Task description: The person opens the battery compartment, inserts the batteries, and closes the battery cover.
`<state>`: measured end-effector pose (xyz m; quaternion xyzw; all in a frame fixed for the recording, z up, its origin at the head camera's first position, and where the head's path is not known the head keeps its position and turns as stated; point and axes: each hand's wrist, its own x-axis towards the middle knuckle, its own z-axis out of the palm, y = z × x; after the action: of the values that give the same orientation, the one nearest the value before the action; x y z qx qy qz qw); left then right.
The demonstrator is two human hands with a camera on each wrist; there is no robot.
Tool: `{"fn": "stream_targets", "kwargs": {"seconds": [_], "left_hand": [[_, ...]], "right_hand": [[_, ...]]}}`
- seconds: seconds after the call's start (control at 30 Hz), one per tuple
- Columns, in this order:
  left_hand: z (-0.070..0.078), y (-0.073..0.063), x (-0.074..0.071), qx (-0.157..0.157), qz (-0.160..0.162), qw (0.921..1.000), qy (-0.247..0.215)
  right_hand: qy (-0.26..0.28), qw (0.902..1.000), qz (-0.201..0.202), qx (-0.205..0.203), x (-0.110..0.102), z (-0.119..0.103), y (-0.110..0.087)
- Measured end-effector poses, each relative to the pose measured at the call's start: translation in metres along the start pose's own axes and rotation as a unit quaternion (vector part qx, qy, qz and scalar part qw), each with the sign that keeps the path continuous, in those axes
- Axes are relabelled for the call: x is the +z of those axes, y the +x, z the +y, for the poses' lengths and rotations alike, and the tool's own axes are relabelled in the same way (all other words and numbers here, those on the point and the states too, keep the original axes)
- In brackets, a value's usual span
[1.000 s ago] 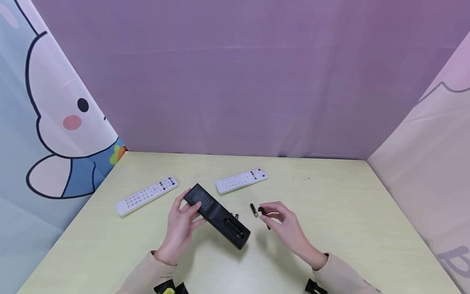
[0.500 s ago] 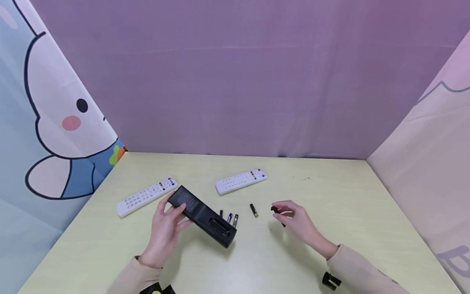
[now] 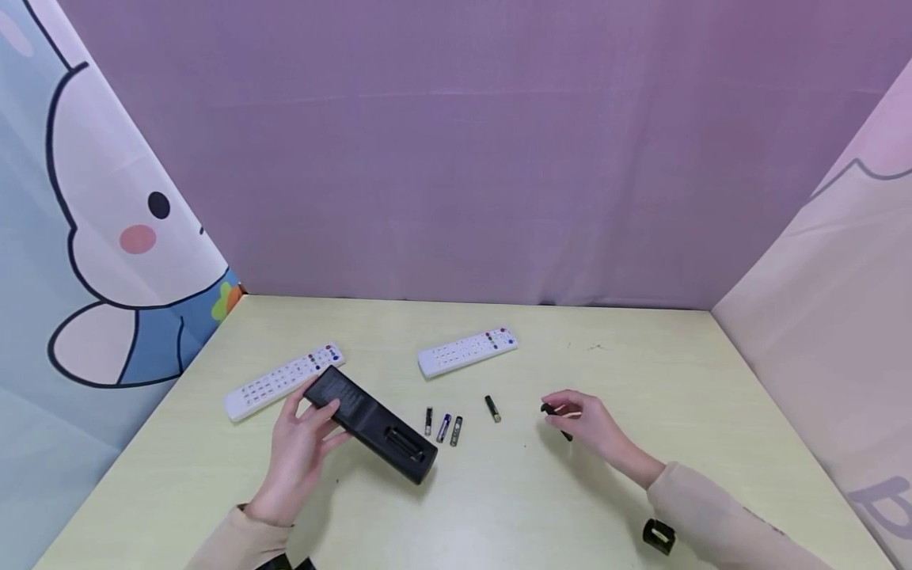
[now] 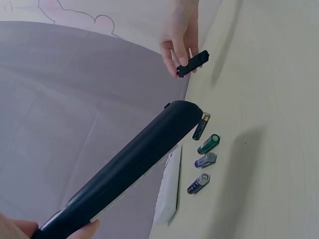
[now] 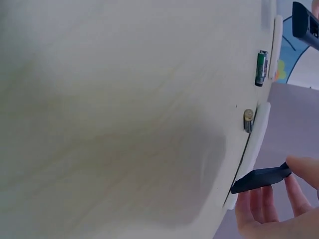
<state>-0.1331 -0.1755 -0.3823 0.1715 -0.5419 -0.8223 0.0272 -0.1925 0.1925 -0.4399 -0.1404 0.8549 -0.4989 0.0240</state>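
Observation:
In the head view, my left hand (image 3: 295,459) grips a black remote control (image 3: 374,427) by its upper end, back side up. The battery compartment (image 3: 404,443) lies uncovered near its lower end. Over the table to the right, my right hand (image 3: 594,427) pinches a small black battery cover (image 5: 261,179) between thumb and fingers. Between the hands, three batteries stand close together: a dark battery (image 3: 428,421), a bluish battery (image 3: 443,428) and a grey-looking battery (image 3: 456,431). Apart from them lies a black battery with a gold end (image 3: 492,408).
Two white remotes lie farther back: one white remote (image 3: 285,381) at the left, partly behind the black one, and another white remote (image 3: 468,352) near the middle. Cloth walls (image 3: 456,158) enclose the back and sides of the pale table (image 3: 712,443).
The left hand has carried the black remote leftward, uncovering the three grouped batteries from behind it. My right hand has moved right with the battery cover.

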Motion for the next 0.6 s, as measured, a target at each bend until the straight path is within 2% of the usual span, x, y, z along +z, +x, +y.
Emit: {"fn": "stream_targets", "kwargs": {"seconds": [0.23,0.6], "left_hand": [[0.001,0.0,-0.004,-0.002,0.002,1.0,0.006],[0.001,0.001,-0.008,-0.004,0.002,1.0,0.009]], "right_hand": [[-0.013,0.9997,-0.021,0.008,-0.004,0.005,0.004],[-0.049,0.9973,-0.023,0.049,-0.002,0.014,0.01]]}}
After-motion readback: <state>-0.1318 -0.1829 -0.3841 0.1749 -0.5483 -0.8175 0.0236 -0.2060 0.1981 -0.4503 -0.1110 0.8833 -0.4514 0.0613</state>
